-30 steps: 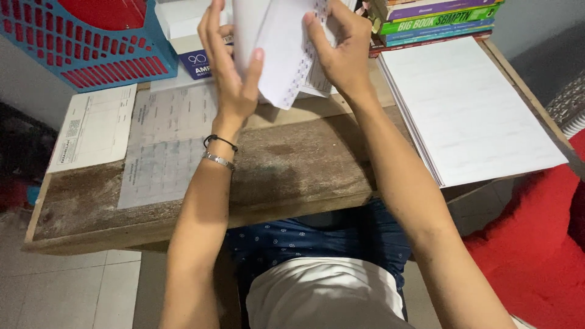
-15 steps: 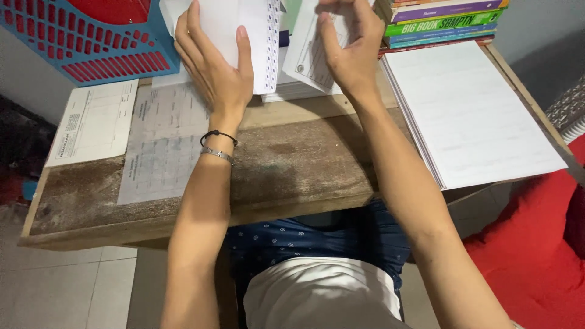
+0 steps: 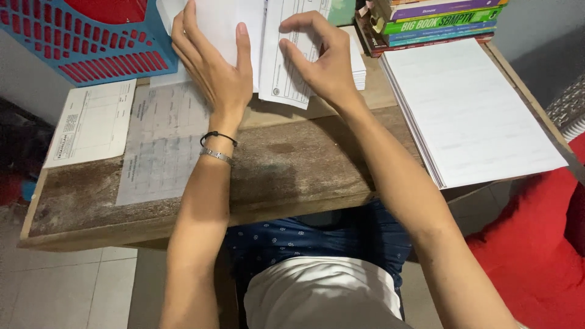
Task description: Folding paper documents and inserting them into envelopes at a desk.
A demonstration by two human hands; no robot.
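Left hand: the left hand point(image 3: 214, 67) lay flat, fingers together and stretched out, pressing on a blank white sheet of paper point(image 3: 228, 21) at the far edge of the desk; a thin black cord and a silver bracelet point(image 3: 216, 155) circled its wrist.
Right hand: the right hand point(image 3: 320, 58) was arched, its fingertips point(image 3: 286, 29) bearing down on a white printed paper form point(image 3: 292, 67), the thumb tucked toward the form's lower part; it pinned rather than pinched.
Where the papers were: both sheets lay side by side, touching or slightly overlapped, at the back of the worn brown wooden plank desk point(image 3: 292, 170); the form's lower corner hung over a low white stack of paper point(image 3: 358, 64) beneath it.
How they should handle: judged thin, light and limp, easy to crease or tear, and likely to slide on one another; a flat palm would hold them better than a pinch.
Where to take hold: probably the free lower edge or corner of the form, where it stood clear of the stack.
To the left: a blue plastic lattice basket point(image 3: 73, 42), and two printed sheets point(image 3: 94, 122) lying flat on the wood.
To the right: a thick stack of blank white sheets point(image 3: 469, 109), with a pile of coloured books point(image 3: 439, 21) behind it.
Below: lap in dark blue patterned cloth point(image 3: 304, 237).
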